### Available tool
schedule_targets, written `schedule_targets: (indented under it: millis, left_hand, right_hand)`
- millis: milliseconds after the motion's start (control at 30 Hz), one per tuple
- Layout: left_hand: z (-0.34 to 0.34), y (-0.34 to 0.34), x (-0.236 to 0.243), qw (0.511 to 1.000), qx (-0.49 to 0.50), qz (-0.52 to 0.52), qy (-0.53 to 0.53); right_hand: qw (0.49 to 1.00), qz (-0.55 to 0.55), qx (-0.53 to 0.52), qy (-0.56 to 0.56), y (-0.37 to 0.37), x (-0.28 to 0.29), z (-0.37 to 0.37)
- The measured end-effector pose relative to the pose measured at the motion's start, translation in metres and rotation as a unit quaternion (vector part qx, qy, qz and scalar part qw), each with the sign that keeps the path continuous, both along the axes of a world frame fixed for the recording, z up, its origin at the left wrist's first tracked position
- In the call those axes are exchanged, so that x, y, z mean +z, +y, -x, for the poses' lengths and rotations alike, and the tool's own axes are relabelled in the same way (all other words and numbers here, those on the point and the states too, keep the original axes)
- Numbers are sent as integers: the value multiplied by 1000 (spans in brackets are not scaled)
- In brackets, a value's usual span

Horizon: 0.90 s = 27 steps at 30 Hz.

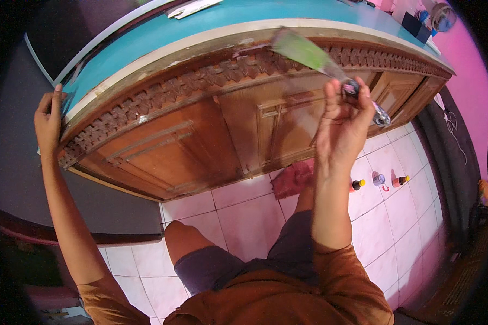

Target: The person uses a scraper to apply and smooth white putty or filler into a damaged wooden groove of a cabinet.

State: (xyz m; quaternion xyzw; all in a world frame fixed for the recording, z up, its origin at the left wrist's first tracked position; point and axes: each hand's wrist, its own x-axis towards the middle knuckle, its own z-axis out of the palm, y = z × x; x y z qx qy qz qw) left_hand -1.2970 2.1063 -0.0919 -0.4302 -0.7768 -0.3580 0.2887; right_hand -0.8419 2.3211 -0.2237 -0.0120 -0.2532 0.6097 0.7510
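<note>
A long wooden cabinet (171,149) with a carved band under its top and panelled doors stands in front of me. My left hand (50,116) is closed around the left corner of its top. Raised before the cabinet's front, my right hand (342,116) grips a flat tool (303,51) by its narrow handle. Its wide greenish end points up and left, near the carved band at the top edge. Motion blurs that end, so I cannot tell whether it is a scraper or a brush. The handle's lower end sticks out past my fingers.
A blue-green surface (244,13) covers the cabinet top, with a dark screen (92,32) at the left and a small fan (443,17) at the far right. On the tiled floor (244,222) are a reddish cloth (293,181) and small bottles (358,185) beside my right forearm.
</note>
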Motion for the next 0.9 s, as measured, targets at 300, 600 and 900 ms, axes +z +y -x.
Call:
schedule_targets:
  millis: [300,600,900]
  left_hand:
    - [3,1,-1,1000,-18,6,19]
    - [-12,3,1,999,-20,-10,29]
    - [-2,2,1,999,-37,0,19]
  right_hand:
    - [997,-12,-53,-55,-15,19,1]
    - [981,-44,-113,-151,9,37,-26]
    - [993,-47,87,-61,10,-12,-11]
